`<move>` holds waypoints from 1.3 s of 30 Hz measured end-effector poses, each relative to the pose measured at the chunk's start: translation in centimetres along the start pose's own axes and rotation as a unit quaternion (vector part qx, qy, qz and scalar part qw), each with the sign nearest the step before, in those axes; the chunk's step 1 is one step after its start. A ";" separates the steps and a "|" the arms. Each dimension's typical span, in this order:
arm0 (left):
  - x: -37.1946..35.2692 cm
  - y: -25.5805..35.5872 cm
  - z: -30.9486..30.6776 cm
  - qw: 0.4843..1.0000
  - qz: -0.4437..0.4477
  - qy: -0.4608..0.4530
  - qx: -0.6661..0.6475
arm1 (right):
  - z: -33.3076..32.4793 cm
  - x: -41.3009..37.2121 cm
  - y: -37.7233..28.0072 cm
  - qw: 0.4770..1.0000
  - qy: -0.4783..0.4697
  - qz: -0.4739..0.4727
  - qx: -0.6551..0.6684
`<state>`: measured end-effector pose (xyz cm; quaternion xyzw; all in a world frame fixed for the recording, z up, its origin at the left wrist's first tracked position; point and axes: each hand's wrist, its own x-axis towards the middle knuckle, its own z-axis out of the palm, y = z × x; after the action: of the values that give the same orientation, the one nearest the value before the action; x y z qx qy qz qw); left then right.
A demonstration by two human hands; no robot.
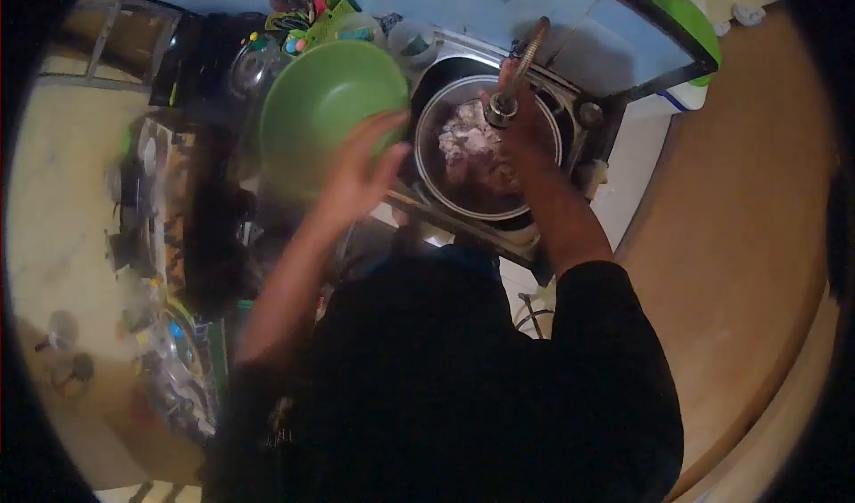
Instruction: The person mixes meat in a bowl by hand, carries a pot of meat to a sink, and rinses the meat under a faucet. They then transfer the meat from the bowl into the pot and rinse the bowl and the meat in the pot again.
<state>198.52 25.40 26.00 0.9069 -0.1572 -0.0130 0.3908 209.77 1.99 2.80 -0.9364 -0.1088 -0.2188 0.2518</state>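
My left hand is held over the front right edge of a large green plastic basin, thumb and fingers apart and nothing in them. My right hand is at the faucet head, which partly hides it; its fingers stretch upward past the spout and the thumb shows on the other side. Below it, a round metal pot sits in the sink. Pale and reddish chunks that look like raw meat lie in the pot.
A blue tiled wall rises behind the sink. Left of it stand a white container, scrubbing things in a green holder, and a glass lid. A green item hangs over the partition at right. Brown floor stretches beyond.
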 end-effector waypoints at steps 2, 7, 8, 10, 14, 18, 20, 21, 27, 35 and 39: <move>5.0 -1.0 5.2 0.997 0.056 -0.011 -0.055 | 0.5 -0.2 0.0 0.933 0.015 0.103 0.344; 11.0 0.7 11.1 0.982 0.038 -0.129 -0.131 | 4.3 0.0 3.3 0.538 -0.056 0.332 0.772; 10.8 0.8 11.5 0.981 0.053 -0.120 -0.139 | 5.8 -0.8 3.8 0.548 -0.055 0.280 0.786; 10.4 0.3 12.1 0.980 0.065 -0.118 -0.147 | 6.9 -2.8 3.6 0.554 -0.048 0.232 0.798; 10.2 -0.9 10.6 0.970 -0.016 -0.080 -0.231 | 1.2 -6.0 -3.9 0.897 -0.208 0.145 0.363; 8.7 -1.5 12.2 0.834 -0.391 -0.025 -0.390 | 1.1 -7.8 -6.1 0.918 -0.353 0.102 0.152; 8.0 -1.6 14.2 0.850 -0.389 -0.023 -0.354 | 3.4 -9.6 -5.6 0.876 -0.431 0.130 0.171; 7.9 -2.0 15.4 0.866 -0.389 -0.028 -0.312 | 4.9 -11.2 -5.2 0.888 -0.421 0.142 0.116; 8.0 -13.3 24.6 0.956 -0.201 -0.190 0.095 | 11.3 -16.6 -2.2 0.881 -0.400 0.253 -0.007; 8.3 -12.3 23.2 0.964 -0.232 0.076 -0.109 | -5.3 -7.8 -0.7 0.573 -0.191 0.586 0.541; 8.1 -10.9 22.5 0.817 -0.400 -0.079 -0.407 | -5.8 -7.3 0.5 0.547 -0.146 0.476 0.673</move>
<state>205.98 14.19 3.40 0.6441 0.2087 -0.3025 0.6709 201.45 -2.12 3.76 -0.4269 0.2023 0.2102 0.8559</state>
